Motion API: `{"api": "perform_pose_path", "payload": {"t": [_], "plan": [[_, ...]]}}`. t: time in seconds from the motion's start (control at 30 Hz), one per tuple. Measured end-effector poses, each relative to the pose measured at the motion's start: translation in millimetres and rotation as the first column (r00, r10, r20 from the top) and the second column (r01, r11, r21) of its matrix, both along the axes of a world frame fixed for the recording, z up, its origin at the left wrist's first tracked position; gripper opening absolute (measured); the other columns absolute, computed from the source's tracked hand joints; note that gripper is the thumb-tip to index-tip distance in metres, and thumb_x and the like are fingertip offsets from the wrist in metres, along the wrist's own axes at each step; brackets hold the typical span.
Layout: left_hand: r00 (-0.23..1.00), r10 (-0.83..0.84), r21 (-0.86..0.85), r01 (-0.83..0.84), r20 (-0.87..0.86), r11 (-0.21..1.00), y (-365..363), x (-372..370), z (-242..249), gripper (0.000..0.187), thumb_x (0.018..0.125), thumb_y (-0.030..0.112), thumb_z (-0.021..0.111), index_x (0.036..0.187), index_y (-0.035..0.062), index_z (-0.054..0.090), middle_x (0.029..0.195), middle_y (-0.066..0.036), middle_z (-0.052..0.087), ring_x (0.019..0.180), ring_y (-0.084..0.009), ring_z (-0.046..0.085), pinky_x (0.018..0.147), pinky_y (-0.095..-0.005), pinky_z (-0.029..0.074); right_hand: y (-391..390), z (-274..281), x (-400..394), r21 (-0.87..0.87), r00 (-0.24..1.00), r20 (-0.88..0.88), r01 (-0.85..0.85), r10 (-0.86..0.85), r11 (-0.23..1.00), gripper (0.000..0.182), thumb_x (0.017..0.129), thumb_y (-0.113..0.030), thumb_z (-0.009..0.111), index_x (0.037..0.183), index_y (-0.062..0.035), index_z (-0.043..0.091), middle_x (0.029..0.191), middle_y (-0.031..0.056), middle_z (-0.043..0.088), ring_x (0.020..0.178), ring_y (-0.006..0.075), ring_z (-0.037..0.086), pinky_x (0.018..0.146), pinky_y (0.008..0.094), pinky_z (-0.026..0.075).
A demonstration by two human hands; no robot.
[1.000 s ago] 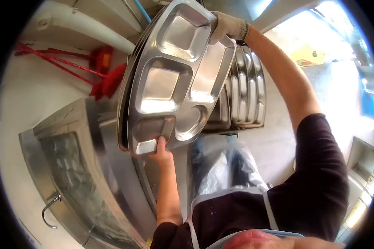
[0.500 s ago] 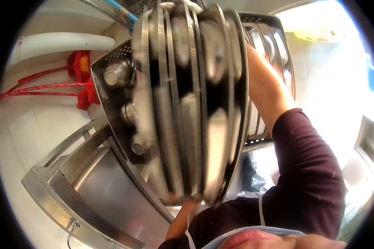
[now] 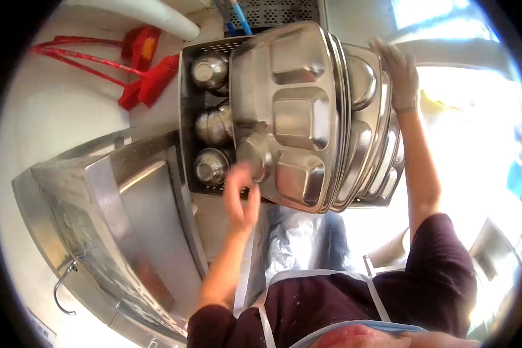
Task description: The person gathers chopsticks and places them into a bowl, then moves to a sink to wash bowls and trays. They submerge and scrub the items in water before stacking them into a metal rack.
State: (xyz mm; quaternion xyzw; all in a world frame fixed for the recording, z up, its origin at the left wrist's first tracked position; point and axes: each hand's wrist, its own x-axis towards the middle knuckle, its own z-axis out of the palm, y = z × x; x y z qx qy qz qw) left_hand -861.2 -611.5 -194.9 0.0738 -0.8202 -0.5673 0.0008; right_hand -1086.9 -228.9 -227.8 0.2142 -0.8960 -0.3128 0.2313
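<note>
A stack of metal compartment trays [image 3: 298, 113] leans in a dark perforated crate [image 3: 185, 136], undersides facing me. My left hand [image 3: 242, 200], blurred by motion, is at the lower left of the front tray, thumb and fingers apart near its rounded compartment. My right hand [image 3: 401, 75] lies along the right side of the trays, fingers stretched out flat against their edges. Several metal bowls [image 3: 210, 71] sit upside down in the left part of the crate, beside the trays.
A steel counter or cabinet [image 3: 151, 226] stands at the left. Behind it, a red broom and dustpan [image 3: 148, 78] lean by the wall under a white pipe [image 3: 165, 14]. A dark perforated surface [image 3: 290, 14] lies beyond the crate. Bright light washes out the right side.
The tray stack, held upright and in motion before, now rests tilted in the crate beside the other trays. My left hand has come off its lower end; my right hand has moved to the right side.
</note>
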Motion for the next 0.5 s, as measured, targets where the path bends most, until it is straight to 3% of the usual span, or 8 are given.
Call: {"api": "perform_pose_path", "payload": {"t": [0.13,0.17,0.2,0.23,0.27,0.37,0.47,0.5], "plan": [[0.992,-0.101,-0.221,0.116,0.08,0.968,-2,-115,-58,0.074,0.083,0.026,0.063,0.141,0.0027,0.024,0.144,-0.023,0.024,0.133,-0.0353,0.027,0.107,-0.0411,0.026,-11,-11,68,0.689,0.997,-0.072,0.019,0.042,0.724,0.043,0.089,-0.032,0.05,0.125,-0.0085,0.049,0.125,0.0032,0.05,0.117,0.0195,0.042,0.095,0.0332,0.035],[0.982,-0.151,-0.358,0.182,0.112,0.916,6,-124,-73,0.079,0.081,0.031,0.064,0.143,0.0045,0.022,0.146,-0.025,0.02,0.133,-0.0386,0.026,0.107,-0.0424,0.026,-14,-20,87,0.852,0.98,-0.172,0.096,0.101,0.515,0.045,0.092,-0.036,0.047,0.127,-0.0072,0.048,0.125,0.0061,0.05,0.116,0.0212,0.044,0.095,0.0339,0.036],[0.982,-0.156,-0.305,0.182,0.108,0.935,10,-126,-70,0.081,0.08,0.034,0.065,0.143,0.0057,0.022,0.146,-0.025,0.019,0.133,-0.0398,0.025,0.107,-0.0429,0.026,-21,-19,100,0.959,0.91,-0.245,0.279,0.334,-0.057,0.045,0.093,-0.036,0.046,0.126,-0.0061,0.048,0.122,0.0067,0.051,0.11,0.0214,0.047,0.093,0.0328,0.037],[0.98,-0.166,-0.253,0.19,0.112,0.949,16,-126,-68,0.084,0.079,0.037,0.066,0.144,0.0068,0.021,0.147,-0.025,0.017,0.133,-0.0409,0.024,0.107,-0.0433,0.026,-31,-14,111,0.705,0.776,-0.069,0.483,0.627,-0.519,0.045,0.094,-0.037,0.045,0.126,-0.0049,0.048,0.119,0.0074,0.052,0.104,0.0215,0.05,0.091,0.0316,0.039],[0.977,-0.177,-0.199,0.198,0.118,0.96,20,-123,-67,0.086,0.078,0.039,0.067,0.144,0.0079,0.021,0.147,-0.026,0.015,0.133,-0.0421,0.023,0.107,-0.0437,0.027,-45,-8,122,0.008,0.662,0.416,0.683,0.624,-0.73,0.035,0.093,-0.029,0.048,0.119,-0.0055,0.052,0.107,0.004,0.056,0.093,0.0204,0.053,0.085,0.0291,0.041],[0.947,-0.272,-0.143,0.297,0.169,0.944,22,-115,-62,0.089,0.078,0.037,0.067,0.146,0.0111,0.016,0.149,-0.023,0.009,0.137,-0.0385,0.016,0.108,-0.0442,0.024,-75,40,137,-0.347,0.693,0.565,0.692,0.448,-0.633,0.064,0.083,-0.026,0.064,0.134,0.003,0.039,0.127,0.0107,0.05,0.113,0.0183,0.047,0.098,0.0319,0.036],[0.914,-0.336,-0.013,0.348,0.226,0.937,13,-122,-79,0.087,0.081,0.038,0.065,0.146,0.0107,0.015,0.15,-0.021,0.011,0.138,-0.0356,0.016,0.109,-0.0422,0.023,-90,57,145,-0.373,0.752,0.501,0.634,0.428,-0.678,0.065,0.083,-0.023,0.065,0.136,0.0034,0.036,0.131,0.0109,0.046,0.118,0.0199,0.045,0.102,0.0327,0.034],[0.899,-0.35,0.005,0.362,0.264,0.932,7,-126,-102,0.084,0.083,0.034,0.064,0.147,0.0107,0.014,0.15,-0.018,0.012,0.139,-0.0327,0.014,0.11,-0.0414,0.022,-91,60,147,-0.459,0.711,0.596,0.683,0.373,-0.568,0.059,0.084,-0.021,0.064,0.133,0.001,0.04,0.128,0.0105,0.048,0.115,0.0195,0.047,0.099,0.0317,0.036]]}}
